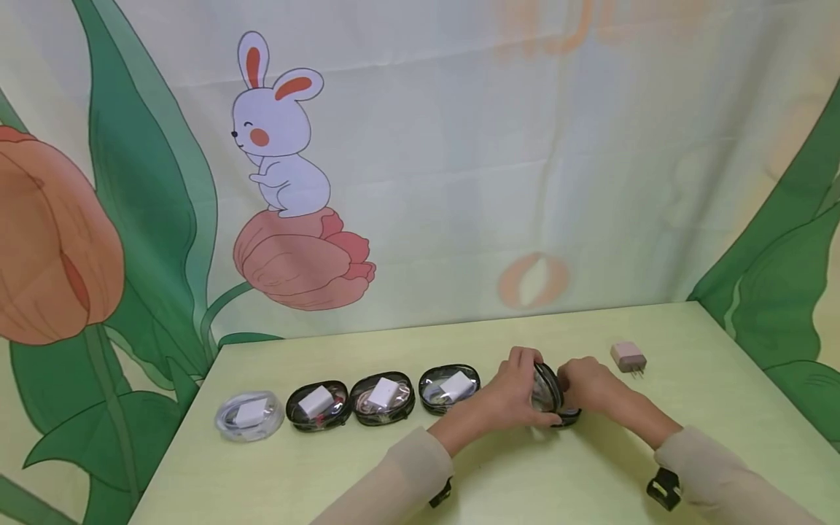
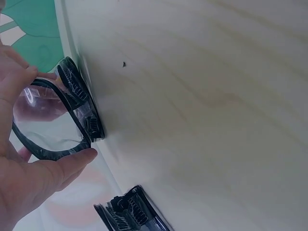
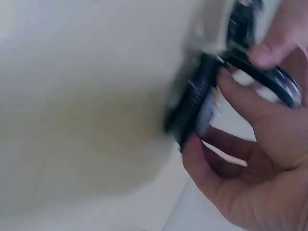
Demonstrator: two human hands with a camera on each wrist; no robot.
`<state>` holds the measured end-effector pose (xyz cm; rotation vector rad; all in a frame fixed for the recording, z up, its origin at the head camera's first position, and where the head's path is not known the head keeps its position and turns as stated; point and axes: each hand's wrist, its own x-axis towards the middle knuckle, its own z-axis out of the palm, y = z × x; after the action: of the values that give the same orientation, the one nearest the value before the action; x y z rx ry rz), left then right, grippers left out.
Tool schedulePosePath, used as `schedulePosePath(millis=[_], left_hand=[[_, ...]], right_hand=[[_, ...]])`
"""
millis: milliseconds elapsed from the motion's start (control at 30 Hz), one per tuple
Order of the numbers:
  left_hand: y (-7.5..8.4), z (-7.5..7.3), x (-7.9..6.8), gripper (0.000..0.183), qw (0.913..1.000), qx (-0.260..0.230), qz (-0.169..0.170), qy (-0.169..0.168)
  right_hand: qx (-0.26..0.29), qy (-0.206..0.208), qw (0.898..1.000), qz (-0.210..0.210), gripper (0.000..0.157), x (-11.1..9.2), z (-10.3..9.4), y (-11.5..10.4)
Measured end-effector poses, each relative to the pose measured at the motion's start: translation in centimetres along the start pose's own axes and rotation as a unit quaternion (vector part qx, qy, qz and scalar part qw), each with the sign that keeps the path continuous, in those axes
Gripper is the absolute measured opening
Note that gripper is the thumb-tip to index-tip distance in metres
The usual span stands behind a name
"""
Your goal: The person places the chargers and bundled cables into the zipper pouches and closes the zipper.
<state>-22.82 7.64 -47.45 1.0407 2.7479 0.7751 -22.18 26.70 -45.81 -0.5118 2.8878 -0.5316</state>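
An oval clear pouch with black zipper trim [image 1: 546, 390] stands unzipped at the right of the row. My left hand [image 1: 510, 394] grips its raised clear lid [image 2: 54, 155], thumb along the trim and fingers over the far side. On the pouch's other side is my right hand [image 1: 587, 383], its thumb and fingers curled round the edge of the lower half [image 3: 195, 103] in the right wrist view. Something coloured shows inside that half, mostly hidden by the fingers. A pink plug charger [image 1: 628, 356] with metal prongs lies beyond the right hand.
Left of my hands, several filled pouches line the pale table [image 1: 525, 481]: a black-trimmed one [image 1: 464, 405], another [image 1: 383, 419], a third [image 1: 320, 425], then a white-edged one [image 1: 230, 432]. White adapters show on them. A printed cloth [image 1: 426, 182] hangs behind the table.
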Motion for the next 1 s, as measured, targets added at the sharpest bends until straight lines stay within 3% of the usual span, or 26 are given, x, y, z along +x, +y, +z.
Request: schedulePosePath(millis=[167, 433, 600, 700, 833, 933, 1000], left_hand=[[0.0, 0.0, 0.0, 0.084, 1.0000, -0.006, -0.001, -0.003], [0.0, -0.1, 0.1, 0.086, 1.0000, -0.001, 0.006, -0.005], [0.0, -0.1, 0.1, 0.085, 1.0000, -0.005, -0.001, -0.005], [0.0, -0.1, 0.0, 0.086, 0.9999, -0.007, -0.009, -0.003], [-0.1, -0.1, 0.0, 0.089, 0.9997, -0.010, -0.022, -0.002], [-0.1, -0.1, -0.1, 0.089, 0.9995, -0.010, -0.028, -0.003], [0.0, -0.2, -0.1, 0.090, 0.9995, -0.012, -0.029, -0.004]], right_hand=[[0.034, -0.050, 0.998, -0.022, 0.010, 0.0, -1.1, 0.7], [0.013, 0.006, 0.999, -0.038, 0.025, 0.0, 0.0, 0.7], [0.027, -0.014, 0.999, -0.045, 0.015, 0.0, -0.4, 0.9], [0.042, -0.026, 0.996, -0.077, 0.006, 0.0, -1.2, 1.8], [0.048, -0.006, 0.993, -0.109, 0.022, 0.2, -2.4, 4.1], [0.037, 0.029, 0.995, -0.093, 0.028, 0.3, -3.2, 6.2], [0.030, 0.052, 0.997, -0.058, 0.030, 0.1, -3.7, 7.5]])
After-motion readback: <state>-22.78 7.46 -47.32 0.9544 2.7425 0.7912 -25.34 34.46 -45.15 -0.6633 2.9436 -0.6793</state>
